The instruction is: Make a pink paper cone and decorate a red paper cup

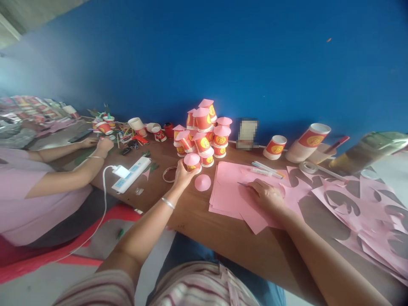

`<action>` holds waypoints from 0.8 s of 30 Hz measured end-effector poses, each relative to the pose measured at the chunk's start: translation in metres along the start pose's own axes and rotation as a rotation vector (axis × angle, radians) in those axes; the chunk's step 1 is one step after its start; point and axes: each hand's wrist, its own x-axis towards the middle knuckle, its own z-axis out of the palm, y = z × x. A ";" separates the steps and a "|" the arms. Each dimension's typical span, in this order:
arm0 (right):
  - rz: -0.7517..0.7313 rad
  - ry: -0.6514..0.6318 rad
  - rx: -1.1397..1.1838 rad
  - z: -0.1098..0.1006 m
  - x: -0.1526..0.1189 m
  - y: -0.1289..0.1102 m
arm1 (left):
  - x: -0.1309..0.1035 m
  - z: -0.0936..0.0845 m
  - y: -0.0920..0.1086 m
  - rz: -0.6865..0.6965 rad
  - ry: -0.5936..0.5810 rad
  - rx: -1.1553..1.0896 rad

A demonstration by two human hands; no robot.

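Note:
My left hand (184, 173) grips a red paper cup (190, 166) topped with a pink paper cone, at the front of a stack of similar cups (204, 138). A loose pink cone (202, 182) lies on the table just right of that hand. Over the pink paper sheets (228, 191) rests my right hand (266, 193), its fingers bent, with a thin dark pointed thing sticking out from them; the rest of it is hidden. Several pens (267, 170) lie behind this hand.
Cut pink scraps (350, 204) spread over the right side. Behind them stand cups (275, 147), a tape roll (308, 167) and a large bottle (366, 153). Left are a tape ring (169, 174), a power strip (131, 175) with a white cable, and another person's hands (104, 146).

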 end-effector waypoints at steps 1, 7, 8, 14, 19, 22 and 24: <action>-0.006 -0.001 0.002 -0.001 0.000 0.000 | 0.000 -0.001 0.000 0.007 0.018 0.062; 0.014 -0.004 0.010 -0.005 -0.001 -0.004 | 0.011 -0.035 -0.003 0.068 0.081 0.269; 0.017 -0.007 0.010 -0.006 -0.001 -0.004 | 0.018 -0.045 -0.004 0.043 0.125 0.279; 0.029 -0.032 0.004 -0.003 0.000 -0.003 | 0.071 -0.084 -0.009 -0.005 0.176 0.422; 0.038 -0.028 0.023 0.001 0.001 -0.001 | 0.073 -0.073 -0.005 -0.030 0.026 0.555; 0.043 -0.053 0.022 -0.002 0.001 -0.003 | 0.072 -0.069 -0.011 -0.014 0.030 0.572; 0.046 -0.061 0.038 -0.004 0.002 -0.004 | 0.075 -0.072 -0.020 0.010 0.031 0.516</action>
